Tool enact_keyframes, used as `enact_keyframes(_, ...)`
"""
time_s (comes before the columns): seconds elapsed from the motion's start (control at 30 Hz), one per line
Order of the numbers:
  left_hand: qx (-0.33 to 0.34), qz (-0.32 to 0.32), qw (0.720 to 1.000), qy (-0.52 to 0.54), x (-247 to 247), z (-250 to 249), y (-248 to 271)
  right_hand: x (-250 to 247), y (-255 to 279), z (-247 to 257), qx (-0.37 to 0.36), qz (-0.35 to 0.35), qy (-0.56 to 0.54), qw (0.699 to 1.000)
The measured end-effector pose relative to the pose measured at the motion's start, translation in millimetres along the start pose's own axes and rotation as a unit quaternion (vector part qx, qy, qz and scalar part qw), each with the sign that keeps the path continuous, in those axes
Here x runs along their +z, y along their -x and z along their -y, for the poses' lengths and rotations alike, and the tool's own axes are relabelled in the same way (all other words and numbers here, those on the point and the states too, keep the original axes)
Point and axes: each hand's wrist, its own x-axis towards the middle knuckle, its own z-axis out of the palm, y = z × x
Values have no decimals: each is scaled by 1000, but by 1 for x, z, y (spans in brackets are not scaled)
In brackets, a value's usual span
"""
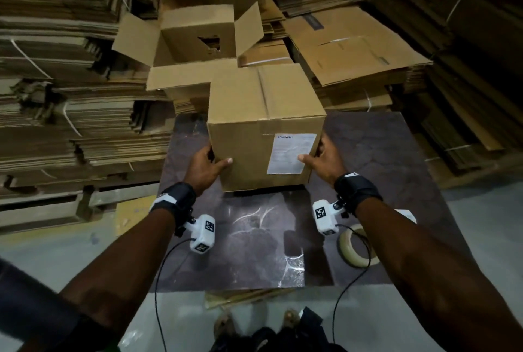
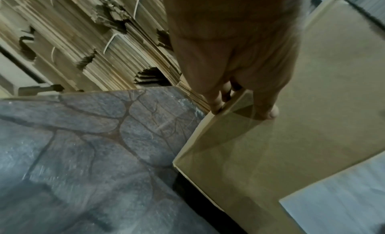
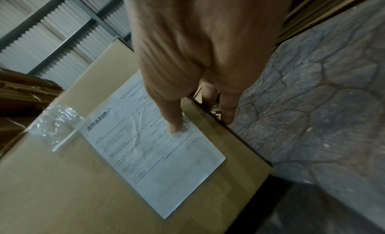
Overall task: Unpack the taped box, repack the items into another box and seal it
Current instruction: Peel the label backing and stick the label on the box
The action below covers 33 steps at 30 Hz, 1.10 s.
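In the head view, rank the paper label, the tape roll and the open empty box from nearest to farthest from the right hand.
1. Paper label, under the right hand's thumb, on the taped box's front.
2. Tape roll, on the table, toward the person.
3. Open empty box, beyond, to the left.

The left hand (image 2: 235, 59) gripped the corner edge of the box (image 2: 302, 122), beside the table (image 2: 83, 147).

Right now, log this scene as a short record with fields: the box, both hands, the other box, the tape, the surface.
taped box: closed, stands on the table, paper label on near side
left hand: grips box's left near corner
right hand: grips box's right near corner, thumb on label
open box: behind, flaps up, hole in far wall
tape roll: lies on table, near right forearm
surroundings: stacks of flattened cardboard
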Motion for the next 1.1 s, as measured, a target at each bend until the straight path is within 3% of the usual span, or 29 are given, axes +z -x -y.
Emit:
enact_keyframes(0.2, -17, 21, 999, -38, 5, 20, 6, -4, 18, -13, 13, 11, 10, 1000)
enact_keyframes(0.37, 5, 62, 997, 47, -10, -12, 25, -18, 34, 13, 55, 29, -89, 994)
enact_keyframes(0.47, -60, 52, 988, 134, -22, -30, 19, -23, 28, 31, 101, 13, -117, 988)
enact_keyframes(0.53, -99, 62, 984, 135, -22, -41, 13, -19, 21, 41, 124, 22, -109, 986)
enact_keyframes(0.77, -28, 27, 989, 143, 2, -53, 15, -7, 16, 42, 91, -11, -131, 987)
enact_keyframes(1.1, -29, 56, 987, 148, 94, -93, -14, -105, 0, 27, 86, -37, -141, 986)
